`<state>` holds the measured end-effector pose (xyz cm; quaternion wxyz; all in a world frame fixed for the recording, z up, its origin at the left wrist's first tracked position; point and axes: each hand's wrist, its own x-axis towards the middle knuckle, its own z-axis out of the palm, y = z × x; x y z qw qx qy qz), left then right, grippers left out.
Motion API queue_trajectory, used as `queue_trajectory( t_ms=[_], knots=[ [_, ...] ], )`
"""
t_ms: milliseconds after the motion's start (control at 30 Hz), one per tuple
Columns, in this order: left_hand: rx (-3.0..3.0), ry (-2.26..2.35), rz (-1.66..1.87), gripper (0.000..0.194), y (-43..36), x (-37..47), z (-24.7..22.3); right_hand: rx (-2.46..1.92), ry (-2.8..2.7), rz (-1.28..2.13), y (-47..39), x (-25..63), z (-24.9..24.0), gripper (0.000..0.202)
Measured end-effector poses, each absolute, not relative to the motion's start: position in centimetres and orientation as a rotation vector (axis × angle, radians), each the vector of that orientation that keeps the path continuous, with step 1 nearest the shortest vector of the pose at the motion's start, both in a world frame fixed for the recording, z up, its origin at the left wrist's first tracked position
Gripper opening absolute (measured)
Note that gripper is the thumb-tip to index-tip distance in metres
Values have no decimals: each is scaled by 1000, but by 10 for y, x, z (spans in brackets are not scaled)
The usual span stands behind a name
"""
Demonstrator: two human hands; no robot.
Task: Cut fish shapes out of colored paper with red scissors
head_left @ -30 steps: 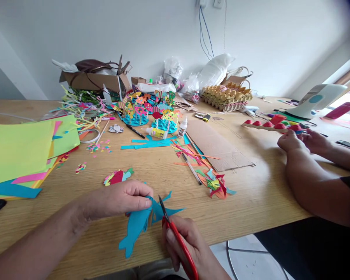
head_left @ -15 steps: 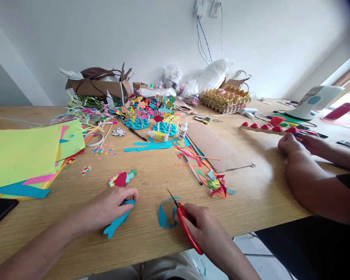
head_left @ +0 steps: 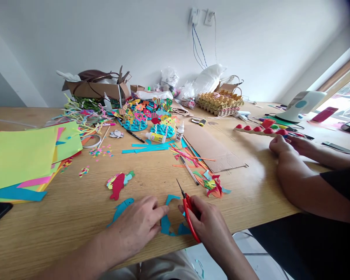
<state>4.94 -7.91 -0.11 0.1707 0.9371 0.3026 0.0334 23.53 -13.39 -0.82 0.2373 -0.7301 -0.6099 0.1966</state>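
Note:
My right hand point(head_left: 205, 217) is closed around the red-handled scissors point(head_left: 189, 217), whose blades point up and away over the wooden table. Blue paper scraps point(head_left: 165, 224) lie beside and partly under that hand. My left hand point(head_left: 140, 219) is low over the table, its index finger reaching to the edge of the scraps; its other fingers are curled, and nothing shows in it. A blue paper fish point(head_left: 123, 208) lies flat just left of my left hand, partly covered by it. Beyond sits a small pile of paper fish with a red one point(head_left: 117, 186) on top.
Coloured sheets point(head_left: 20, 155) are stacked at left. Paper scraps point(head_left: 214, 184), a pen point(head_left: 189, 170) and cardboard point(head_left: 216, 149) lie ahead to the right. Glue bottles and finished fish crafts point(head_left: 151, 116) stand farther back. Another person's arms point(head_left: 297, 167) hold a red-topped strip at right.
My left hand has let go of the blue fish and moved right to the scraps. The red fish is now fully uncovered. The scissors are still in my right hand.

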Motion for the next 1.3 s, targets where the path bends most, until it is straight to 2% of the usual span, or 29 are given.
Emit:
queue_trajectory(
  t_ms=[167, 600, 767, 900, 1067, 1300],
  knots=[
    [2748, 809, -29, 14, -76, 63, -6, -1979, -1688, 481, -127, 235, -7, 30],
    [2745, 771, -83, 21, -74, 67, -13, -2096, -1861, 312, -106, 241, -3, 23],
    [2717, 862, -80, 21, -69, 45, 10, -2143, -1940, 267, -99, 242, -5, 21],
    [2633, 994, 148, 20, -60, 19, 31, -2178, -2035, 223, -95, 236, -6, 20],
    [2617, 1019, 408, 24, -55, 12, 32, -2183, -2157, 159, -93, 223, -3, 17],
    [2662, 977, 452, 24, -49, 23, 24, -2158, -2219, 107, -94, 218, 1, 23]
  ],
)
